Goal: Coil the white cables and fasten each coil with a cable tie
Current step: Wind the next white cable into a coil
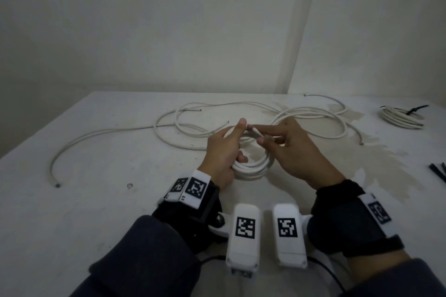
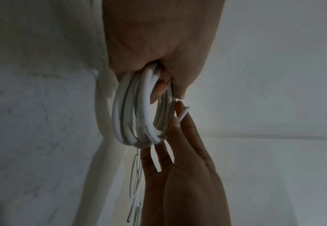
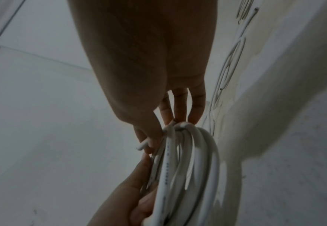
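A white cable coil (image 1: 253, 166) of several loops is held just above the white table (image 1: 96, 200). My left hand (image 1: 223, 149) grips the coil's left side, fingers curled through the loops (image 2: 158, 90). My right hand (image 1: 284, 144) pinches the cable's free end (image 1: 255, 130) between thumb and forefinger at the coil's top. The same end (image 3: 142, 147) sticks out past my right thumb, and the coil (image 3: 187, 168) hangs below it. The coil (image 2: 139, 114) and the end (image 2: 184, 113) also show in the left wrist view.
Loose white cables (image 1: 193, 128) sprawl across the table behind my hands. A finished coil (image 1: 400, 117) bound with a black tie lies at the far right. Black cable ties (image 1: 438, 171) lie at the right edge. Walls close in behind the table.
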The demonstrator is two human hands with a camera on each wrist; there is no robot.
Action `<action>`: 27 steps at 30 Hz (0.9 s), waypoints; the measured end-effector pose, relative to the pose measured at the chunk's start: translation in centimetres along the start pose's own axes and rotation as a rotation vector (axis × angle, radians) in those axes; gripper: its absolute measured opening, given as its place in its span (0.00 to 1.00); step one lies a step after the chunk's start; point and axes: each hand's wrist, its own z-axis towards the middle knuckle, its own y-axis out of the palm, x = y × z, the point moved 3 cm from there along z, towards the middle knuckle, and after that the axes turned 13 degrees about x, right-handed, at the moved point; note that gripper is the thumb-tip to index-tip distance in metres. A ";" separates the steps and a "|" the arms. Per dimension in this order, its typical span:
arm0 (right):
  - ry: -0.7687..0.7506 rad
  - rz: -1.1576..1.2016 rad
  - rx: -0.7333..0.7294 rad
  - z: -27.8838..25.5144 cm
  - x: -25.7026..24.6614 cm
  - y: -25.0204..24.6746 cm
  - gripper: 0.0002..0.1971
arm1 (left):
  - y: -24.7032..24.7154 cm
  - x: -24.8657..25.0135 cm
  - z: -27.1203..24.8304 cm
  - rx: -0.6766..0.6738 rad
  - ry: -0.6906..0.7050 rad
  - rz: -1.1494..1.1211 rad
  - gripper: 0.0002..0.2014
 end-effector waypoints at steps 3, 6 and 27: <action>-0.056 -0.033 -0.050 -0.2 -0.2 0.0 0.19 | -0.1 0.0 0.2 -0.001 0.004 -0.004 0.12; -0.050 -0.009 -0.005 -0.1 -0.4 -0.2 0.19 | 0.0 0.1 0.1 -0.046 -0.013 -0.027 0.11; -0.057 -0.180 0.058 0.0 -0.4 -0.7 0.06 | 0.4 0.0 -0.5 -0.114 -0.009 0.030 0.15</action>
